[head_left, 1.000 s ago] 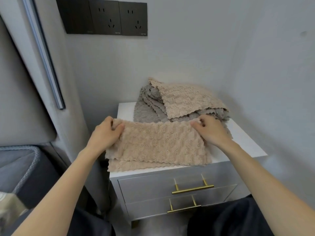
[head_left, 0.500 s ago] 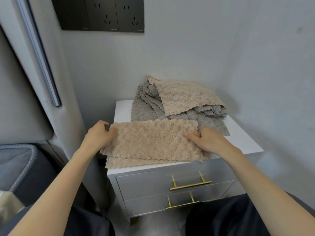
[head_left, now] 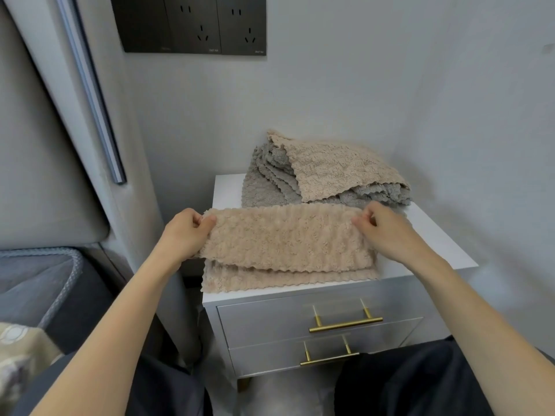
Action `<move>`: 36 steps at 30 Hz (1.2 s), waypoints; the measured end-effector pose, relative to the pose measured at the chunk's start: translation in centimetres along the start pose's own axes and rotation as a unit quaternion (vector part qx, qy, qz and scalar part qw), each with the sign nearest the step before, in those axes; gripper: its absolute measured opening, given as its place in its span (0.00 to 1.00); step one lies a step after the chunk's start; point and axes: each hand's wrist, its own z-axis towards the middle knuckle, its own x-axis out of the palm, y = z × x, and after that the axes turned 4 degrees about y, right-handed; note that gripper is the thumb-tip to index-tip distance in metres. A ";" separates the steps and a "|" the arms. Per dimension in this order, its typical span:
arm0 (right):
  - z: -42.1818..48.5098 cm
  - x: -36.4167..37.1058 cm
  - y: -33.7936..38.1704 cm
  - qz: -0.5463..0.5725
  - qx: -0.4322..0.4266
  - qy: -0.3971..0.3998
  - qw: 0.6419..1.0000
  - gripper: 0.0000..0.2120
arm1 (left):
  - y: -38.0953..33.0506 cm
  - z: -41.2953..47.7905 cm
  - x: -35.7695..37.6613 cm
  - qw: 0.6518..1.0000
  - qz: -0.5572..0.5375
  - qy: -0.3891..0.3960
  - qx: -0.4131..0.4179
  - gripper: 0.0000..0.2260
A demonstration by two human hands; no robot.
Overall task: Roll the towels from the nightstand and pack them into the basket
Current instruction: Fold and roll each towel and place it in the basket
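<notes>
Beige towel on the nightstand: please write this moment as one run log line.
beige towel: folded, not rolled | left hand: pinches left end | right hand: pinches right end | towel pile: behind, on nightstand

Beige fluffy towel point(head_left: 285, 238) folded lengthwise on white nightstand point(head_left: 435, 244), grey-and-beige towel pile point(head_left: 324, 172) just behind it
</notes>
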 end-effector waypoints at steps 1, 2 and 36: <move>0.0 -0.3 0.0 0.033 0.002 -0.012 0.999 0.10 | 0.0 -0.2 0.0 1.000 -0.003 0.001 0.003 0.14; 0.0 -0.5 -0.1 0.059 0.006 -0.022 0.998 0.10 | -0.1 -0.3 0.0 1.000 -0.006 0.005 0.007 0.14; -2.0 6.6 5.8 -0.151 -0.225 -0.063 0.961 0.21 | -3.5 -4.7 8.2 0.933 0.258 -0.013 0.252 0.21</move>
